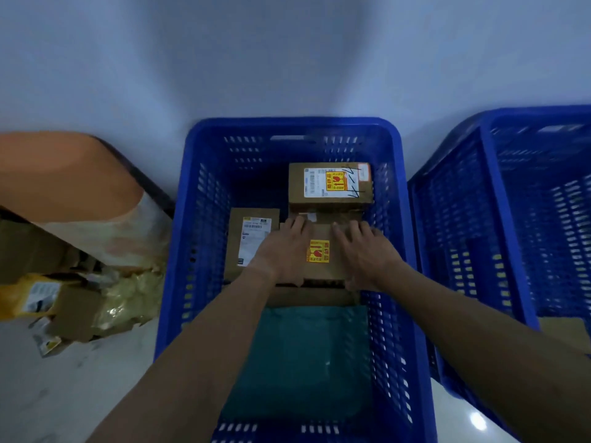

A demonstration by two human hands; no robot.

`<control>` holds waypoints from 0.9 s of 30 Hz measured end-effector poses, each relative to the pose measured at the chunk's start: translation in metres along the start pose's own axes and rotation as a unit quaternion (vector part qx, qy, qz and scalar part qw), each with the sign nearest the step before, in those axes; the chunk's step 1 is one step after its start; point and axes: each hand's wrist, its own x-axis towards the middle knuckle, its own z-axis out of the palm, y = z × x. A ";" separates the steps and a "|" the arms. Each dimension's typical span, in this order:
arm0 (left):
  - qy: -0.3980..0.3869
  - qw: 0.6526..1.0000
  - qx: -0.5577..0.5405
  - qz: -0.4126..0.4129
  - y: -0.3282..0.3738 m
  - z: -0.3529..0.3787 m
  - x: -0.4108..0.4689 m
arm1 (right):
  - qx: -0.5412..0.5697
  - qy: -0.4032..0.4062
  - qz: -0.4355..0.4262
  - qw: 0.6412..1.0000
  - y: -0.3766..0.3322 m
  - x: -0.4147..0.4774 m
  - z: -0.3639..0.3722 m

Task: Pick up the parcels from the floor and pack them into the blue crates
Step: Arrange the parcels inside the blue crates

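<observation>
Centre of frame: left hand (284, 249) and right hand (366, 252), fingers extended flat, rest on the brown cardboard parcel with yellow sticker (319, 233), which lies under both palms inside the blue perforated plastic crate (200, 219).

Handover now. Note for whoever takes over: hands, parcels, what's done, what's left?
Left hand and right hand: both lie flat on top of the sticker box, inside the middle crate.
Also in that crate: back box, left box, teal bag at the near end.
Done: four parcels are in the crate.
Left: let go of the sticker box, then pack the floor pile to the left. The right crate has room.
</observation>
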 end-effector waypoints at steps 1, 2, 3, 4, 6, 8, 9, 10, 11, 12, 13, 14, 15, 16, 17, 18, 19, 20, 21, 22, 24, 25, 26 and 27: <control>0.001 1.000 0.007 0.000 -0.002 0.007 0.007 | -0.004 -0.006 0.001 1.000 0.000 0.007 0.007; 0.003 1.000 0.010 -0.001 -0.003 0.015 0.012 | -0.008 -0.015 0.002 1.000 0.001 0.014 0.012; 0.004 1.000 0.008 -0.002 -0.003 0.022 0.016 | -0.009 -0.027 0.004 1.000 0.001 0.020 0.017; 0.003 1.000 0.004 0.000 -0.003 0.031 0.019 | -0.010 -0.041 0.006 0.999 0.000 0.026 0.023; 0.000 1.000 -0.012 0.003 -0.001 0.047 0.023 | -0.017 -0.069 0.012 0.997 -0.002 0.031 0.033; 0.006 1.000 -0.016 0.003 0.002 0.058 0.024 | -0.027 -0.073 0.018 0.997 -0.004 0.032 0.042; 0.008 1.000 -0.012 0.004 0.002 0.061 0.024 | -0.028 -0.072 0.021 0.997 -0.005 0.031 0.046; 0.006 1.000 -0.009 0.005 0.002 0.062 0.024 | -0.026 -0.072 0.023 0.997 -0.005 0.031 0.047; 0.001 1.000 -0.008 0.005 0.001 0.061 0.024 | -0.020 -0.075 0.024 0.997 -0.005 0.031 0.047; -0.006 1.000 -0.007 0.004 0.001 0.059 0.023 | -0.014 -0.078 0.026 0.997 -0.004 0.031 0.047; -0.010 1.000 -0.002 -0.001 0.000 0.055 0.023 | -0.010 -0.079 0.028 0.996 -0.002 0.030 0.046; -0.012 1.000 0.006 -0.007 0.000 0.050 0.022 | -0.011 -0.082 0.032 0.996 0.000 0.029 0.044; -0.012 1.000 0.015 -0.012 0.000 0.045 0.019 | -0.015 -0.084 0.039 0.996 0.000 0.025 0.040; -0.011 1.000 0.023 -0.015 0.001 0.041 0.015 | -0.020 -0.084 0.044 0.995 -0.001 0.019 0.037; -0.013 0.999 0.029 -0.016 0.002 0.038 0.010 | -0.025 -0.083 0.047 0.995 -0.004 0.012 0.034; -0.015 0.999 0.034 -0.017 0.003 0.036 0.005 | -0.029 -0.084 0.049 0.995 -0.010 0.003 0.031; -0.015 0.999 0.041 -0.018 0.005 0.033 -0.002 | -0.029 -0.087 0.052 0.994 -0.018 -0.006 0.028; -0.013 0.998 0.051 -0.018 0.008 0.028 -0.008 | -0.024 -0.090 0.059 0.994 -0.025 -0.015 0.025; -0.011 0.998 0.063 -0.016 0.012 0.019 -0.015 | -0.008 -0.097 0.068 0.993 -0.032 -0.025 0.021; -0.009 0.997 0.075 -0.006 0.017 0.009 -0.023 | 0.017 -0.104 0.075 0.992 -0.037 -0.037 0.015; -0.003 0.995 0.094 0.018 0.030 -0.015 -0.045 | 0.060 -0.113 0.072 0.989 -0.045 -0.063 0.000; -0.005 0.995 0.098 0.022 0.037 -0.029 -0.061 | 0.073 -0.118 0.067 0.988 -0.047 -0.078 -0.009; -0.010 0.995 0.094 0.018 0.045 -0.042 -0.077 | 0.082 -0.128 0.060 0.987 -0.047 -0.094 -0.020; -0.017 0.996 0.082 0.008 0.053 -0.053 -0.095 | 0.088 -0.138 0.053 0.985 -0.046 -0.108 -0.029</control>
